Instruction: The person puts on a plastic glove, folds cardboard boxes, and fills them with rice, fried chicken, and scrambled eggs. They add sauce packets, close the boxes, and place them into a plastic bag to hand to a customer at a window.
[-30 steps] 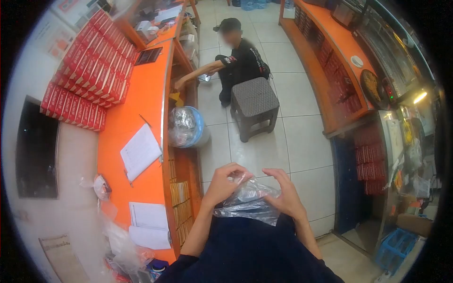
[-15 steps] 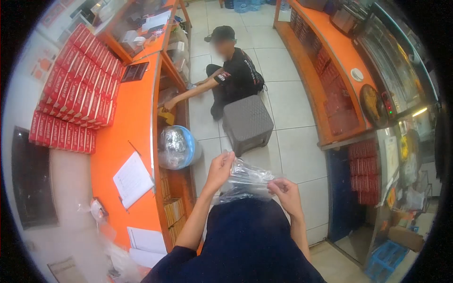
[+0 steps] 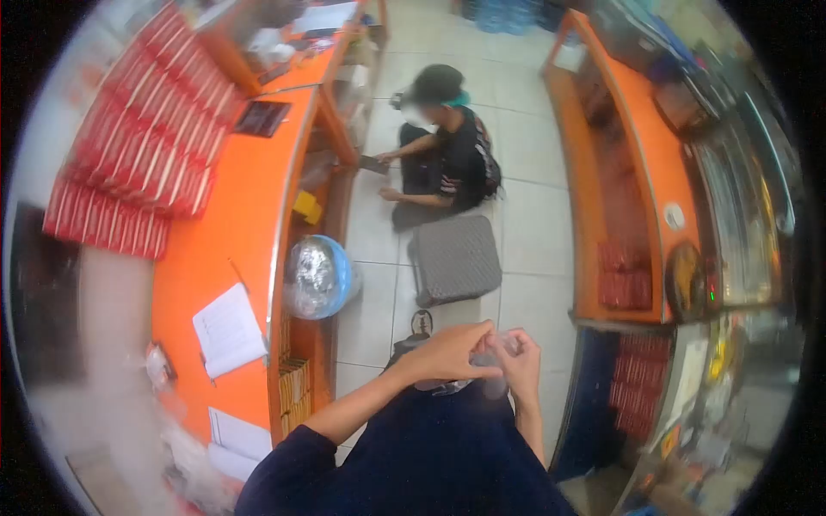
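Observation:
My left hand (image 3: 456, 351) and my right hand (image 3: 521, 361) meet in front of my dark shirt, low in the middle of the view. Between them is a clear plastic bag (image 3: 490, 365), now bunched up small and partly covered by my fingers. The thumb and fingers of my left hand close on one side of it. My right hand pinches the other side. Blur hides the bag's exact folds.
A co-worker (image 3: 452, 150) crouches on the tiled floor, holding a dark flat object (image 3: 374, 164), beyond a grey stool (image 3: 457, 258). On the left are an orange counter (image 3: 202, 284), red boxes (image 3: 129, 146), papers (image 3: 231, 331) and a clear-and-blue container (image 3: 320, 277). Orange shelving (image 3: 564, 172) lines the right.
The bag, earlier stretched wide between my hands, is gathered into a small bunch. My hands have come together. The co-worker's hands have left the shelf, and my view has shifted.

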{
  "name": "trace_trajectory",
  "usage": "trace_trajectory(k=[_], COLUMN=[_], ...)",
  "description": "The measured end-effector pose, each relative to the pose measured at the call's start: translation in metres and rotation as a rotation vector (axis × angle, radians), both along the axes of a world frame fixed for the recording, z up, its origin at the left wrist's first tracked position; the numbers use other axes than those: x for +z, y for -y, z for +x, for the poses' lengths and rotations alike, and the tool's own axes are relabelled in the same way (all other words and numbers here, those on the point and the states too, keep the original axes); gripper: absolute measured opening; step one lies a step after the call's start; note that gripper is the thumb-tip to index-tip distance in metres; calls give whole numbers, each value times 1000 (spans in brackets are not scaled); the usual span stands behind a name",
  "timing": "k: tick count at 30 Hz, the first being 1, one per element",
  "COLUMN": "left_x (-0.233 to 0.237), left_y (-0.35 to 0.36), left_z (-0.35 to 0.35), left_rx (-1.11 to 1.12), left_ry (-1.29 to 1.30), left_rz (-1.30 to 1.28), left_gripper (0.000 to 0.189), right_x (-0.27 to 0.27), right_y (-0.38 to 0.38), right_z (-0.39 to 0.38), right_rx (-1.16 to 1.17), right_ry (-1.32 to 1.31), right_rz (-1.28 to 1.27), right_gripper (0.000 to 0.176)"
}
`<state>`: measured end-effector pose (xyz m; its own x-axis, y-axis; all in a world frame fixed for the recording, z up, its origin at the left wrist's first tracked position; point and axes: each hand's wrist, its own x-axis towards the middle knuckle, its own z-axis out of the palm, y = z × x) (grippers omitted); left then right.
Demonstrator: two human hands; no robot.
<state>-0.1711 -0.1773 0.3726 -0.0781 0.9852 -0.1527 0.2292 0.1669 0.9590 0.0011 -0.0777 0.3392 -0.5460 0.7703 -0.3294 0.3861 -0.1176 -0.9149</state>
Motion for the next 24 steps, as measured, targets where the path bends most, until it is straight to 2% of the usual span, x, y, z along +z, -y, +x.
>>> trace_trajectory(k=[2,5,6,9,11,12,15,18,21,22,24], left_x=[-28,-59,-61,-57,-48,-43,16,44,23,16,10], left_y=[-3,-10,-11,-11,-12,-15,-11,-4,-18,-21,-24], left_z=[9,-1,-8,-31,-34,-31,-9,31,65,68,65], left_rx=[180,297,323,518,759,868,1053,677,709,747,786], left_ry=[-76,-128,-178,-320,-522,-616,-588,135,-149,-201,-74], left_rz=[71,140,183,189,227,242,361,187,237,216,230], left_gripper=[29,19,18,17,16,16,15,21,26,30,29], right_x=[7,8,7,-7,-11,-8,-41,-37,-14,-3,7], right_y=[-13,-40,-50,-74,-88,-96,-120,-115,-98,-87,-90], right_z=[-7,-14,-16,-21,-21,-25,-27,-42,-45,-48,-50], right_rx=[117,275,317,553,657,725,416,335,519,513,589], right_ry=[97,21,30,-50,-49,-55,-340,-370,-355,-313,-222], right_rz=[178,158,-6,-152,-271,-246,-436,-324,-302,-257,-204], right_gripper=[14,20,18,11,9,7,11,13,15,17,19])
